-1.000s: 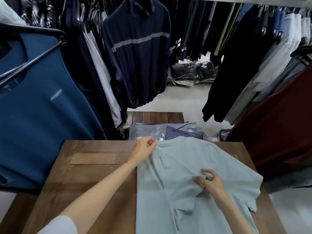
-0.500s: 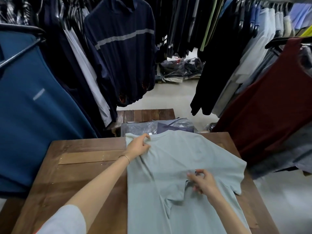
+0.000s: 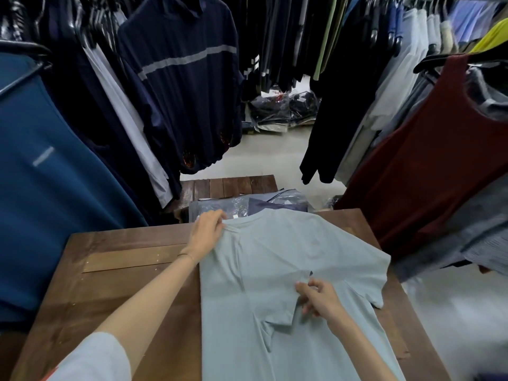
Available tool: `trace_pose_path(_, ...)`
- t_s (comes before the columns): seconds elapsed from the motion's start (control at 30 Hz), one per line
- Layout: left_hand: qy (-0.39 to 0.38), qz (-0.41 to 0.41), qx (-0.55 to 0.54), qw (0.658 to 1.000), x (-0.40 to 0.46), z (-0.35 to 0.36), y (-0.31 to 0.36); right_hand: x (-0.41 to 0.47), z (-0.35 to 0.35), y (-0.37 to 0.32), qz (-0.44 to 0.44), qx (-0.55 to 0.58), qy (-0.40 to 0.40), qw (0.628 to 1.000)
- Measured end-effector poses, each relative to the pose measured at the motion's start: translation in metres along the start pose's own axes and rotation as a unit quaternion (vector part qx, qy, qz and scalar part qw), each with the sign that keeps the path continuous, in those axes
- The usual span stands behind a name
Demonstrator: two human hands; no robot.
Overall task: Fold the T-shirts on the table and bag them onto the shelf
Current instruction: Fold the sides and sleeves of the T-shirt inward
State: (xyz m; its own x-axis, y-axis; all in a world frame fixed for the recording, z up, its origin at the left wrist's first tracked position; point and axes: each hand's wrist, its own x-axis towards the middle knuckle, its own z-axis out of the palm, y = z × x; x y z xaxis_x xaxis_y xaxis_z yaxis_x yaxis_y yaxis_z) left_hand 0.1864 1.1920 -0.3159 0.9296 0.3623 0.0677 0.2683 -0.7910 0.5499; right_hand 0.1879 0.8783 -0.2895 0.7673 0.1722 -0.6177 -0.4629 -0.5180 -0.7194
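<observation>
A pale grey-green T-shirt [image 3: 302, 254] lies flat on the wooden table [image 3: 123, 270], its left side folded in so that the left edge runs straight. My left hand [image 3: 207, 232] pinches the folded shoulder at the top left corner by the collar. My right hand [image 3: 319, 299] pinches the hem of the left sleeve, which lies folded over the shirt's middle. The right sleeve spreads out toward the table's right edge.
Bagged folded shirts [image 3: 247, 206] sit on a lower wooden shelf [image 3: 228, 185] just beyond the table. Hanging clothes crowd both sides: a blue shirt [image 3: 55, 188] on the left, a maroon top [image 3: 439, 160] on the right. More bagged garments [image 3: 283, 108] lie on the floor behind.
The view has drifted rightward. My right hand has slid the folded sleeve a little toward me across the shirt. My left hand keeps its pinch on the shoulder corner.
</observation>
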Motion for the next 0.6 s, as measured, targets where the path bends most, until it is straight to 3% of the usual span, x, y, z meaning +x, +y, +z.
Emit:
trace_pose_path(0.07,0.054,0.028,0.048,0.997,-0.010,-0.006,-0.015,-0.004,0.002,-0.001,0.014,-0.004,-0.030,0.999)
trace_pose_path(0.13,0.088,0.108,0.095,0.986,-0.024,-0.009,-0.024,-0.007,0.003,-0.001,0.014,-0.012,-0.046,0.999)
trace_pose_path(0.2,0.071,0.199,0.113,0.971,-0.041,-0.003,-0.026,-0.008,0.004,0.000,0.010,-0.010,-0.050,0.999)
trace_pose_path(0.23,0.022,0.220,0.127,0.967,-0.050,0.003,-0.024,-0.007,0.004,0.000,0.010,-0.008,-0.051,0.999)
trace_pose_path(0.33,-0.159,0.169,0.161,0.959,-0.071,0.017,-0.016,-0.006,0.005,0.001,0.010,-0.008,-0.049,0.999)
trace_pose_path(0.37,-0.184,0.143,0.160,0.959,-0.073,0.021,-0.014,-0.005,0.005,0.002,0.010,-0.008,-0.046,0.999)
trace_pose_path(0.53,-0.199,0.038,0.153,0.967,-0.056,0.019,0.002,-0.008,0.008,0.001,0.004,-0.025,-0.003,1.000)
trace_pose_path(0.6,-0.188,0.008,0.111,0.976,-0.046,0.018,0.005,-0.012,0.012,-0.002,-0.051,-0.047,0.039,0.997)
